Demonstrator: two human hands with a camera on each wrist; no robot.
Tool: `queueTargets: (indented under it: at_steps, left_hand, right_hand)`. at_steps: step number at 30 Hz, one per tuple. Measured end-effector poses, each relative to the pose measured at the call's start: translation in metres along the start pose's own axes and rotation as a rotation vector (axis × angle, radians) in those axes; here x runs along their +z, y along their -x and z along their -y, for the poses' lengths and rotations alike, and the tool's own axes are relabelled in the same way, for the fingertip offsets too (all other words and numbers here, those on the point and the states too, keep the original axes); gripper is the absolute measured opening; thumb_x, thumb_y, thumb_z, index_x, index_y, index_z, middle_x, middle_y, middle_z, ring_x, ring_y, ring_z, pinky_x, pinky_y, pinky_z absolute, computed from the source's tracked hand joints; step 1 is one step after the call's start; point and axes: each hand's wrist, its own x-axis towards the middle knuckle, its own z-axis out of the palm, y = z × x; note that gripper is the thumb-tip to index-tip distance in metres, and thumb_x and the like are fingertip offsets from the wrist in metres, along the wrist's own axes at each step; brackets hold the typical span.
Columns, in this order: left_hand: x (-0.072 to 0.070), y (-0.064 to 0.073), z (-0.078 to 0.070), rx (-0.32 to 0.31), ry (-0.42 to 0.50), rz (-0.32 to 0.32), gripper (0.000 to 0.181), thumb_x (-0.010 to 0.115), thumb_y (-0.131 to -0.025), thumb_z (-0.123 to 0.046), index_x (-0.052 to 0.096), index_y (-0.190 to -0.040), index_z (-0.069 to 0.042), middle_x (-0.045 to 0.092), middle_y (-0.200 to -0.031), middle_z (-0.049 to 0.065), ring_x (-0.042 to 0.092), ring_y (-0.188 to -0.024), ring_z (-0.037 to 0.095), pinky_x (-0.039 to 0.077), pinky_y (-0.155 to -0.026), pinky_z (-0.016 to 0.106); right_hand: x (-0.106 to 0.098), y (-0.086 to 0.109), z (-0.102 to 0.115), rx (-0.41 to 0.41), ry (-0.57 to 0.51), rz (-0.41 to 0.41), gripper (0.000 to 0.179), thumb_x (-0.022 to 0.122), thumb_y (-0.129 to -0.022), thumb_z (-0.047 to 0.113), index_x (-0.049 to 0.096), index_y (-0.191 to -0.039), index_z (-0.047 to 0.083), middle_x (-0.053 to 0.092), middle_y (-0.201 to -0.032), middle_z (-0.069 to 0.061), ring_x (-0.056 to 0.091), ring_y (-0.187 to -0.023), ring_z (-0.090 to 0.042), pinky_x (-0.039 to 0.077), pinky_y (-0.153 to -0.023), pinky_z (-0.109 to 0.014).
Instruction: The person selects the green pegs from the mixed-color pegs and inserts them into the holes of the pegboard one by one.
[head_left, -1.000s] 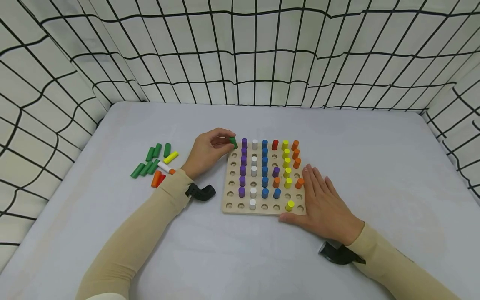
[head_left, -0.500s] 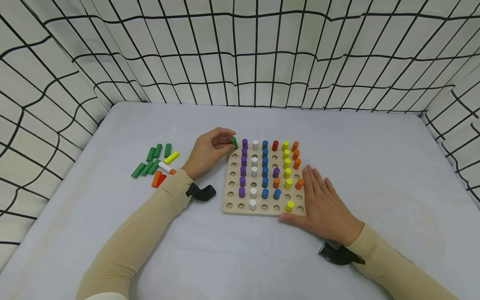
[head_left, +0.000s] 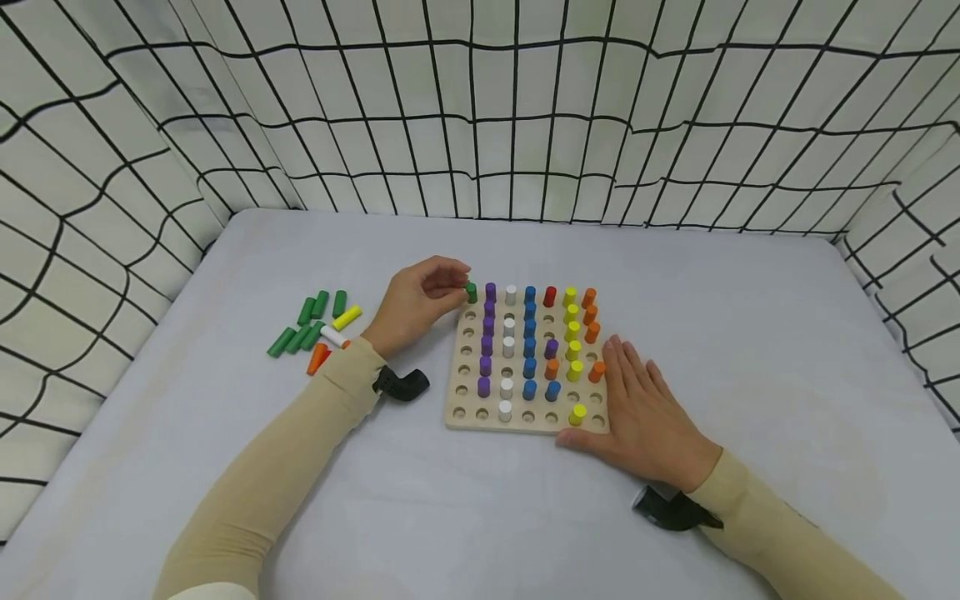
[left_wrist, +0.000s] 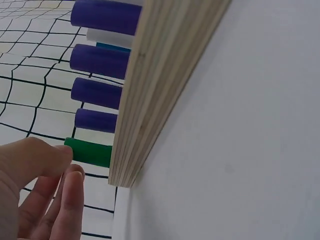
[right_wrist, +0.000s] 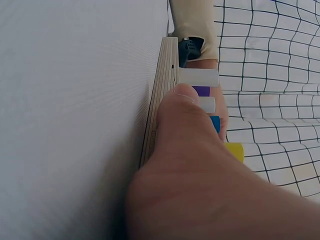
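Grey table (head_left: 225, 467): left hand (head_left: 416, 302) curled on green peg (head_left: 471, 292).

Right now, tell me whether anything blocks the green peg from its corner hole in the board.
Nothing visible does. The left hand pinches the green peg, already upright at the pegboard's far-left corner; the nearest purple peg stands one column over.

My pegboard (head_left: 525, 417) is pale layered plywood, matt. The green peg (head_left: 471, 292) looks smooth, painted. The table (head_left: 750, 333) cover is matt cloth.
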Motion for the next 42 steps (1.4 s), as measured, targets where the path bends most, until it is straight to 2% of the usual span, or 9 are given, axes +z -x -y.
queueTargets:
  at_steps: [4,9,16,22,28,33,38,40,42]
  left_hand:
    - [-0.013,0.002,-0.001,0.01,-0.023,-0.011,0.039,0.073,-0.096,-0.009,0.063,-0.133,-0.006,0.07,-0.127,0.012,0.071,-0.118,0.026,0.058,-0.1,0.022]
    - [-0.036,0.007,-0.001,0.023,-0.05,-0.048,0.038,0.073,-0.096,-0.009,0.064,-0.132,-0.004,0.071,-0.124,0.014,0.072,-0.115,0.026,0.057,-0.095,0.014]
    - [-0.063,0.014,-0.009,0.011,-0.099,-0.083,0.037,0.074,-0.096,-0.014,0.066,-0.132,-0.012,0.072,-0.123,0.011,0.072,-0.11,0.014,0.056,-0.092,0.011]
    - [-0.095,0.026,-0.011,-0.043,-0.158,-0.086,0.038,0.073,-0.097,-0.02,0.064,-0.134,-0.016,0.07,-0.129,0.01,0.069,-0.108,0.004,0.054,-0.089,0.007]
    - [-0.126,0.049,-0.002,-0.116,-0.223,-0.097,0.042,0.071,-0.099,-0.029,0.062,-0.138,-0.017,0.067,-0.135,0.011,0.065,-0.105,-0.007,0.051,-0.087,0.003]
    - [-0.144,0.063,0.005,-0.159,-0.287,-0.102,0.05,0.07,-0.099,-0.037,0.059,-0.142,-0.015,0.065,-0.139,0.008,0.066,-0.116,0.005,0.049,-0.085,0.002]
    - [-0.155,0.068,0.011,-0.208,-0.337,-0.121,0.053,0.068,-0.099,-0.043,0.058,-0.143,-0.016,0.065,-0.139,0.008,0.067,-0.122,0.022,0.048,-0.084,0.003]
    - [-0.159,0.068,0.014,-0.227,-0.341,-0.132,0.053,0.068,-0.099,-0.043,0.058,-0.143,-0.016,0.066,-0.137,0.009,0.066,-0.123,0.027,0.05,-0.09,0.012]
    - [-0.163,0.068,0.019,-0.254,-0.329,-0.135,0.054,0.068,-0.099,-0.043,0.058,-0.144,-0.015,0.065,-0.138,0.012,0.063,-0.126,0.031,0.052,-0.1,0.027]
  right_hand:
    - [0.001,-0.001,0.001,0.002,0.005,0.004,0.136,0.054,-0.081,0.09,0.001,-0.164,-0.004,0.002,-0.174,-0.025,0.007,-0.162,-0.046,0.012,-0.129,-0.069]
    - [0.0,-0.001,0.0,0.01,0.016,0.012,0.137,0.05,-0.08,0.092,0.002,-0.164,-0.005,0.003,-0.174,-0.025,0.008,-0.162,-0.047,0.012,-0.128,-0.069]
    - [-0.002,0.001,-0.002,0.019,0.003,0.012,0.137,0.052,-0.08,0.091,0.002,-0.163,-0.006,0.003,-0.174,-0.026,0.008,-0.161,-0.048,0.012,-0.128,-0.071]
    - [-0.002,0.001,0.0,0.015,-0.004,0.014,0.136,0.053,-0.08,0.089,0.002,-0.163,-0.005,0.003,-0.173,-0.026,0.008,-0.161,-0.048,0.012,-0.127,-0.071]
    - [-0.003,0.0,0.003,0.003,0.012,0.011,0.135,0.053,-0.081,0.089,0.002,-0.164,-0.005,0.003,-0.174,-0.026,0.009,-0.161,-0.048,0.012,-0.128,-0.071]
    - [-0.003,0.0,0.005,-0.002,0.003,0.017,0.135,0.054,-0.082,0.088,0.001,-0.163,-0.005,0.002,-0.174,-0.026,0.008,-0.161,-0.048,0.012,-0.127,-0.071]
    - [-0.004,0.001,0.005,-0.001,0.003,0.018,0.135,0.054,-0.082,0.088,0.001,-0.163,-0.005,0.002,-0.174,-0.026,0.008,-0.161,-0.048,0.012,-0.127,-0.071]
    - [-0.004,0.001,0.006,-0.001,0.004,0.019,0.135,0.054,-0.082,0.088,0.001,-0.163,-0.005,0.002,-0.174,-0.026,0.008,-0.161,-0.048,0.012,-0.127,-0.071]
    - [-0.004,0.001,0.006,0.002,0.003,0.021,0.135,0.054,-0.082,0.088,0.0,-0.163,-0.005,0.002,-0.173,-0.026,0.007,-0.161,-0.049,0.012,-0.127,-0.071]
